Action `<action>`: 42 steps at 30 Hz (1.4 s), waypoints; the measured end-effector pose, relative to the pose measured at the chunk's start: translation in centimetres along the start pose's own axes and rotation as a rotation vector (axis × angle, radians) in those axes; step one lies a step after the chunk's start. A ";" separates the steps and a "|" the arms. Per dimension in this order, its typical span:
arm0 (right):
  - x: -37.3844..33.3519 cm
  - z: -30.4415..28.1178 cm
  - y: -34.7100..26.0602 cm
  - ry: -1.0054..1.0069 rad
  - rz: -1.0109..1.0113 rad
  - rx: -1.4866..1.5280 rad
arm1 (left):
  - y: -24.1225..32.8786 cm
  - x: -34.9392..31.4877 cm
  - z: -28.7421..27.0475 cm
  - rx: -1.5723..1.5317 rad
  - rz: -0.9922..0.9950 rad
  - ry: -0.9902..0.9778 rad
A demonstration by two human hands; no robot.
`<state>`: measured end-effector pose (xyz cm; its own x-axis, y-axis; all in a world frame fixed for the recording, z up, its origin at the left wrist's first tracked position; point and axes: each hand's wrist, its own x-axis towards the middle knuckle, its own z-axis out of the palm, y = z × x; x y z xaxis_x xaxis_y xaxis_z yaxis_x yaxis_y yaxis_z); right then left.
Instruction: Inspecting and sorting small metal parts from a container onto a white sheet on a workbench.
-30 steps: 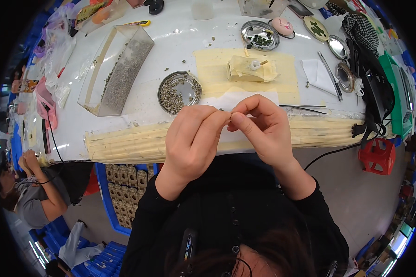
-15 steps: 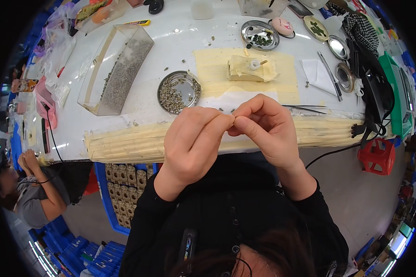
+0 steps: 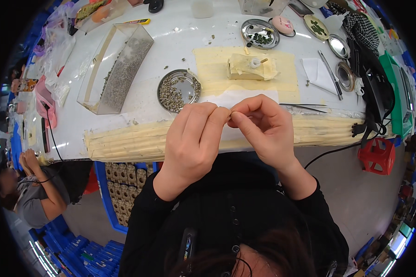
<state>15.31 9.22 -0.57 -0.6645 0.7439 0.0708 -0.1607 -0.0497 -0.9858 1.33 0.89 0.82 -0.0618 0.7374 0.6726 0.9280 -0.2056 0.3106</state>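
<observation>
Both hands up over the front edge of the tabletop [image 3: 175,46], tips meeting near the middle. Left hand [image 3: 189,143]: back toward camera, fingers bunched, thumb mostly hidden, pinching at the tip. Right hand [image 3: 268,131]: thumb and index closed to a pinch, other fingers curled behind. Fingertips of the two touch or nearly so; can't tell what, if anything, is pinched there, too small and covered.

Nearest stock: small metal parts [image 3: 171,99] in the round metal dish [image 3: 185,87], just beyond the left hand, heaped mostly on the dish's left side. White sheet [image 3: 249,95] lies right behind the fingertips. Tweezers [image 3: 305,109] on the tabletop just right of the right hand.

Further back: yellow-wrapped block [image 3: 240,74] on a yellow mat [image 3: 287,83], with a white nozzle [image 3: 255,63] and a thin stick [image 3: 264,60] on top. Clear bin [image 3: 91,78] to the left, grey bits [image 3: 122,78] piled along its right side. Second metal dish [image 3: 263,24] at the back, dark green pieces [image 3: 262,40] in it.

Yellow strips [image 3: 129,141] run along the front edge. Blue tray [image 3: 107,198] below left, metal blocks [image 3: 123,191] in rows. Co-worker [image 3: 44,203] at far left.
</observation>
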 end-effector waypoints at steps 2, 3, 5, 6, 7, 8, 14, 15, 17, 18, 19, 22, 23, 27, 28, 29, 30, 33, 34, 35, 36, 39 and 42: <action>-0.1 0.3 0.0 0.026 0.005 -0.037 | 0.0 0.0 0.0 0.018 -0.001 -0.016; -0.1 0.4 0.0 0.039 0.007 -0.056 | -0.1 0.0 0.0 0.027 -0.001 -0.022; 0.0 0.2 0.1 0.016 0.049 0.082 | 0.0 0.1 0.0 0.008 -0.010 -0.025; 0.1 0.1 0.1 0.006 0.070 0.150 | 0.0 0.2 0.0 -0.003 -0.013 -0.026; 0.2 0.0 0.0 -0.011 0.116 0.188 | 0.1 0.2 -0.1 -0.020 -0.025 -0.029; 0.3 -0.2 -0.3 -0.027 0.162 0.225 | 0.2 0.3 -0.3 -0.038 -0.037 -0.033; 0.8 -1.5 -0.3 -0.224 0.392 0.531 | -0.9 -0.1 0.0 -0.413 -0.122 0.013; 0.8 -1.6 -0.2 -0.249 0.410 0.573 | -0.9 -0.2 0.0 -0.469 -0.150 0.025; 0.7 -1.6 -0.2 -0.274 0.424 0.607 | -0.6 -0.2 0.1 -0.551 -0.195 0.046; 0.6 -1.6 -0.2 -0.285 0.433 0.624 | -0.4 -0.3 0.1 -0.593 -0.218 0.057; 0.6 -1.5 -0.2 -0.260 0.430 0.626 | -0.5 -0.3 0.0 -0.536 -0.182 0.055; 0.6 -1.2 -0.3 -0.200 0.410 0.593 | -0.5 0.0 -0.1 -0.345 -0.076 0.040; 0.6 -1.2 -0.2 -0.189 0.398 0.558 | -0.4 0.1 -0.1 -0.267 -0.043 0.027; 0.5 -0.8 -0.1 -0.142 0.304 0.453 | 0.3 0.6 -0.7 -0.067 0.009 -0.049; 0.4 -0.6 0.1 -0.112 0.219 0.377 | 0.3 0.5 -0.7 -0.050 0.011 -0.052; 0.1 -0.3 0.5 -0.082 0.134 0.301 | 0.2 0.3 -0.6 -0.033 0.013 -0.054; -0.1 0.0 0.6 -0.051 0.050 0.224 | 0.2 0.1 -0.5 -0.017 0.015 -0.056; -0.3 0.5 0.5 0.025 -0.201 -0.327 | 0.1 -0.1 -0.2 0.019 -0.018 -0.081; -0.4 0.8 0.2 0.049 -0.221 -0.398 | 0.1 -0.1 -0.2 0.004 -0.027 -0.073; -0.3 0.6 0.2 0.026 -0.108 -0.210 | 0.1 -0.1 -0.1 -0.010 -0.035 -0.066; -0.3 0.4 0.3 0.003 0.005 -0.021 | 0.1 -0.1 -0.1 -0.025 -0.044 -0.058; 0.2 -0.9 -0.1 -0.115 0.250 0.339 | -0.4 -0.2 -0.1 -0.259 -0.080 -0.020; 0.2 -1.0 -0.7 -0.166 0.347 0.447 | -0.7 -0.3 0.1 -0.448 -0.128 0.010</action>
<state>16.03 10.11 -0.06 -0.8328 0.5215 -0.1856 -0.1816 -0.5741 -0.7984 0.72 0.88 0.38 -0.1711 0.7693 0.6155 0.6628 -0.3724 0.6497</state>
